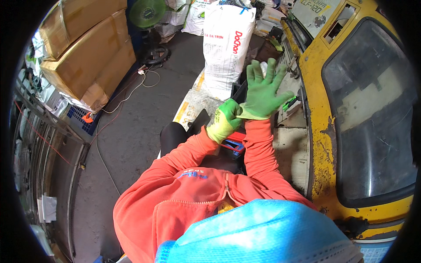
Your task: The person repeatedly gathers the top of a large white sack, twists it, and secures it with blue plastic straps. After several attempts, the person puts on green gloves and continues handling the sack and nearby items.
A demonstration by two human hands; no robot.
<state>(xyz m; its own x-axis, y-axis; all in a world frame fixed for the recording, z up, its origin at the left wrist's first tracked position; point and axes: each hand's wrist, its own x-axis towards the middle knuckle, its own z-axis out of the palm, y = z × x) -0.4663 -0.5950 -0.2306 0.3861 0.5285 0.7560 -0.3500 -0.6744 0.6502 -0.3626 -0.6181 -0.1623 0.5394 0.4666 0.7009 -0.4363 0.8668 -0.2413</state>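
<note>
Both of my hands wear green work gloves with yellow-green backs or cuffs. My left hand (226, 120) is closed on the cuff of the right glove (250, 114), pinching it at the wrist. My right hand (265, 91) is raised with its fingers spread wide and holds nothing. Just beyond my hands stands an upright white sack (228, 48) with red print. Below my wrists, between my forearms, a red and blue item (236, 141) shows only in part. A bright green object (289, 104) lies to the right of my right hand.
A worn yellow machine frame with a dark window (372, 109) rises close on my right. Large cardboard boxes (92, 61) are stacked at far left, near a green fan (147, 13). Cables (105, 162) trail over the dark floor (131, 144). More sacks (195, 17) stand at the back.
</note>
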